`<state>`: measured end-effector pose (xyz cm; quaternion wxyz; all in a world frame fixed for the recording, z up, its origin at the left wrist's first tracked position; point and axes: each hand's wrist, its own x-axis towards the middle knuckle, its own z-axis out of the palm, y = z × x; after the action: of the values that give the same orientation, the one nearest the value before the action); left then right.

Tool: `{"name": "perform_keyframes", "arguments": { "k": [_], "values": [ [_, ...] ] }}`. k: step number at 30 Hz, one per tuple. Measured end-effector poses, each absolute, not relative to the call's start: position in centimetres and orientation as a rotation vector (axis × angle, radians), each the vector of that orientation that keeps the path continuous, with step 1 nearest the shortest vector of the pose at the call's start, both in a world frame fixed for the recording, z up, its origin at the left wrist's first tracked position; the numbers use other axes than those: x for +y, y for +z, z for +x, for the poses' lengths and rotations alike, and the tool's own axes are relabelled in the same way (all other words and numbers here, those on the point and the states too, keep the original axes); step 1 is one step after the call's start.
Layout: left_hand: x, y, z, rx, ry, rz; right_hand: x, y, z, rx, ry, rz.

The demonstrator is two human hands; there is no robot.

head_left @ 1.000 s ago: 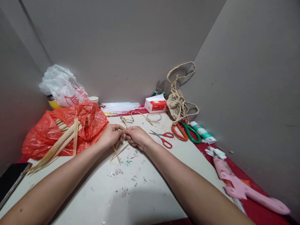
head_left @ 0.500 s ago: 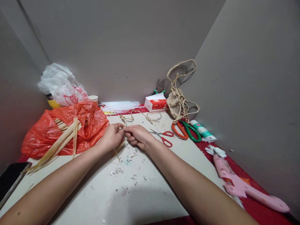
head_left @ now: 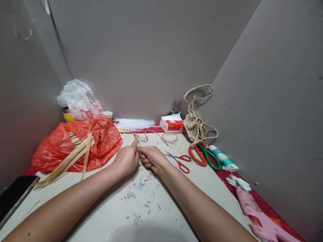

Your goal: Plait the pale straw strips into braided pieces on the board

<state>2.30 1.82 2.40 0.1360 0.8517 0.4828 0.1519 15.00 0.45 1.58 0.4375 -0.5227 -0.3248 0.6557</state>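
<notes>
A thin twisted straw cord [head_left: 146, 136] runs over the far part of the white board and into my fingers. My left hand [head_left: 128, 158] is closed on the cord, thumb pointing up and away. Close against it, my right hand [head_left: 153, 158] pinches the cord near its working end; the fingers hide most of what lies between them. To the right of my right hand lie open scissors with red handles [head_left: 185, 158]. Loose pale straw strips [head_left: 78, 151] rest on a red plastic bag [head_left: 54, 148] at the left.
Along the back are a clear plastic bag [head_left: 78, 97], a paper cup [head_left: 108, 114], clear sticks [head_left: 135, 123] and a red-white box [head_left: 174, 125]. At right are a braided cord bundle [head_left: 194, 126], large shears [head_left: 213, 161], a tube [head_left: 224, 158] and a pink glue gun [head_left: 254, 211]. A phone [head_left: 15, 195] lies left.
The view has tilted up and shifted left, so everything sits lower and further right. My left hand has turned, its thumb now extended along the cord. Strands that hung below the hands are mostly hidden.
</notes>
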Motion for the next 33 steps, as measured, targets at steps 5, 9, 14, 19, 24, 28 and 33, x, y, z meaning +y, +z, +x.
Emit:
{"name": "perform_keyframes", "arguments": {
  "k": [5,9,14,19,24,28,33],
  "values": [
    [1.1,2.6,2.6,1.414,0.379,2.504,0.4,1.6,14.9,-0.847,1.562,-1.337],
    [1.2,2.8,2.6,1.309,0.535,2.373,0.5,1.8,15.3,-0.873,1.590,-1.302],
    [2.8,3.4,1.8,1.259,0.810,2.066,0.5,2.3,16.0,-0.880,1.697,-1.186],
    [3.5,2.8,2.0,1.105,0.857,1.711,0.7,2.4,16.9,-0.949,1.789,-1.146],
    [3.2,2.5,2.3,0.895,0.597,1.217,0.9,2.2,17.8,-1.038,1.877,-1.066],
    [3.0,3.4,2.1,0.950,0.635,1.233,1.0,2.1,18.0,-1.010,1.905,-1.048],
    [2.5,4.0,2.1,1.006,0.674,1.291,1.0,1.8,17.9,-1.011,1.868,-1.071]
  ]
}}
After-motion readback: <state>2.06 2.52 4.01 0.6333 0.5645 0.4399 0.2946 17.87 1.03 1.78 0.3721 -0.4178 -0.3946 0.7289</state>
